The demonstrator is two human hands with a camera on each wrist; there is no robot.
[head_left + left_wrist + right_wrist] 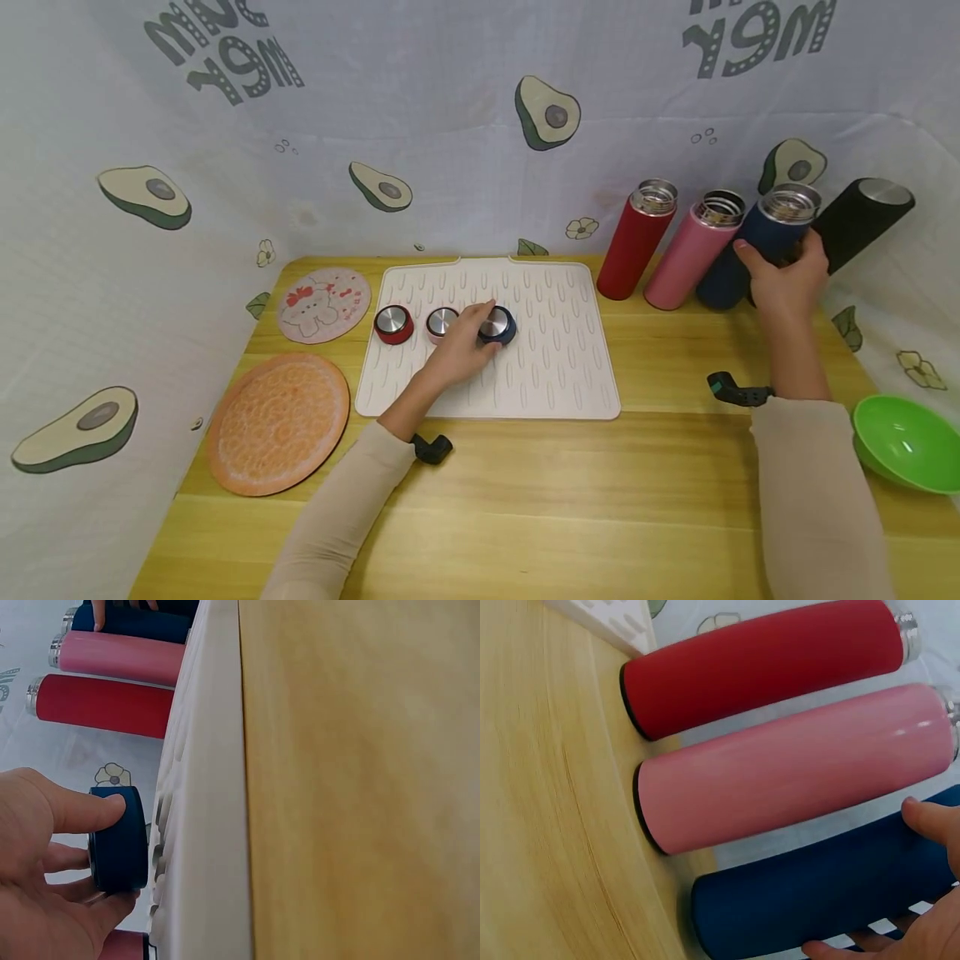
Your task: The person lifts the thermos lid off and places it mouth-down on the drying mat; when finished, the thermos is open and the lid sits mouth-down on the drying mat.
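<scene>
On the white ridged mat point(555, 367), my left hand point(465, 346) grips a dark blue bottle lid point(120, 840) between thumb and fingers. A pink lid point(441, 322) stands just left of it, partly hidden by the hand, and a red lid point(393, 325) lies farther left. My right hand point(791, 279) holds the lidless dark blue bottle point(817, 885) near its top, thumb on one side and fingers round the other. The bottle stands upright on the table. Beside it are a lidless pink bottle point(795, 769) and a lidless red bottle point(772, 667).
A black bottle point(862, 221) with its lid on stands right of the blue one, partly behind the right hand. At the right edge sits a green bowl point(907, 442). A round orange mat point(281, 425) and a pink cartoon coaster point(324, 305) lie at left. Patterned cloth hangs behind.
</scene>
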